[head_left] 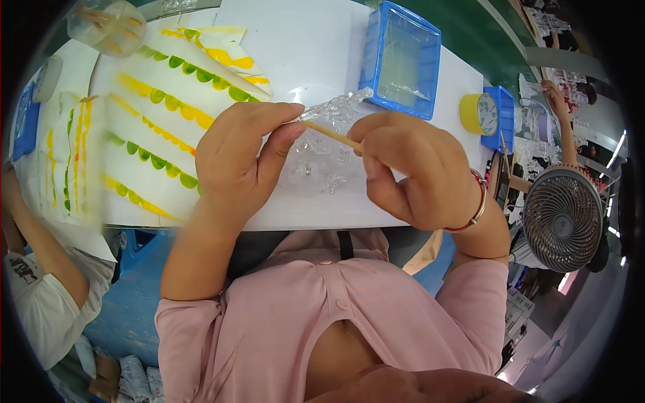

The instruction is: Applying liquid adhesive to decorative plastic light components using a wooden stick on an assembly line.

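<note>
My left hand (236,158) pinches thumb and forefinger together over the table. At those fingertips is the end of what looks like a clear plastic piece (329,105); its outline blends into others behind. My right hand (420,168) is closed around a thin wooden stick (332,134). The stick slants up to the left, and its tip meets the left fingertips. Below and behind both hands lies a loose heap of small clear plastic pieces (332,181) on the white tabletop.
White sheets with yellow and green scalloped strips (168,101) cover the left side. A clear jar of sticks (107,27) stands far left. At the back right are a blue bin (369,57), a yellow tape roll (477,114) and a fan (563,218). Another person's arm (47,248) shows at left.
</note>
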A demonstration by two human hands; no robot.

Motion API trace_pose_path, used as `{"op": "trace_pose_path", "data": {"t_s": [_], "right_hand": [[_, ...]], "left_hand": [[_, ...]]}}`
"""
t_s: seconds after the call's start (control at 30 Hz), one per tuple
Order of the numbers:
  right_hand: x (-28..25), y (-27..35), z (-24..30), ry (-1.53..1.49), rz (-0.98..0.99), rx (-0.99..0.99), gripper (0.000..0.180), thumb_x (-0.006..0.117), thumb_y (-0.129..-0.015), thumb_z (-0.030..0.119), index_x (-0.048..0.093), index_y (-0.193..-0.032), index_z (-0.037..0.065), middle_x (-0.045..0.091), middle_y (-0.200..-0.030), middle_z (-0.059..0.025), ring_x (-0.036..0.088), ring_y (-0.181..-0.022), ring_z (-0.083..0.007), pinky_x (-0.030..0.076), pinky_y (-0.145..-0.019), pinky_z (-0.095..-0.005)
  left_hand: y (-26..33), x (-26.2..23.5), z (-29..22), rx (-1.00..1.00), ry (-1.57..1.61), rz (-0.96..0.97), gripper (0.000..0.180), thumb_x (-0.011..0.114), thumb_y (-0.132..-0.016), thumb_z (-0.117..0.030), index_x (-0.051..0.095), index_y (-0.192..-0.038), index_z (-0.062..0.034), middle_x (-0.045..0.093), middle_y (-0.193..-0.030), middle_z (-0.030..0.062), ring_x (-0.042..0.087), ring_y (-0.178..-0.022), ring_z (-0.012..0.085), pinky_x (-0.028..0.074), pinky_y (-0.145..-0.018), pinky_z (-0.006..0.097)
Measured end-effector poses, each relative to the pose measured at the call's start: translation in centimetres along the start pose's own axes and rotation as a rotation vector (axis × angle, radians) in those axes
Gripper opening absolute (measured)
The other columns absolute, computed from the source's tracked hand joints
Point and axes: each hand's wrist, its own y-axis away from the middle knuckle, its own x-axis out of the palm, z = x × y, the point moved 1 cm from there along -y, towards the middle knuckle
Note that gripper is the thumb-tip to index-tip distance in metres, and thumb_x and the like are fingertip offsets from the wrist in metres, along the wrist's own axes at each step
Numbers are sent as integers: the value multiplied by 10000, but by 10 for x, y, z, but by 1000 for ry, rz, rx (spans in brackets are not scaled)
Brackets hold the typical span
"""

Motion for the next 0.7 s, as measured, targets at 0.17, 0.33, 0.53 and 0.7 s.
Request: {"op": "trace_pose_path", "data": {"t_s": [0.17, 0.33, 0.53, 0.7], "right_hand": [[-12, 0, 3, 68, 63, 96, 261, 582, -702, -99, 499, -921, 15, 629, -831, -147, 620, -659, -261, 492, -564, -288], [-13, 7, -1, 37, 59, 116, 241, 582, -723, -94, 497, -922, 12, 631, -833, -150, 620, -650, -252, 492, -559, -284], [-8, 18, 0, 68, -53, 12, 255, 568, -722, -106, 479, -936, -1, 629, -828, -168, 620, -628, -251, 493, -533, -295], [-16, 28, 6, -24, 12, 56, 271, 570, -698, -107, 478, -924, 10, 636, -839, -181, 620, -619, -250, 491, -513, -300]], "left_hand": [[1, -1, -2, 4, -64, -1, 169, 734, -757, -33, 669, -913, -34, 667, -786, 75, 621, -681, 213, 488, -593, 281], [2, -3, -4, -7, -74, 48, 131, 672, -827, -2, 657, -956, 14, 674, -854, 101, 625, -741, 200, 492, -686, 262], [0, -1, -2, 13, -98, 11, 166, 736, -763, -45, 671, -914, -29, 676, -804, 82, 626, -697, 218, 502, -618, 285], [1, -2, -3, 11, -103, 13, 161, 734, -768, -48, 670, -915, -31, 676, -805, 80, 628, -699, 217, 502, -620, 286]]}}
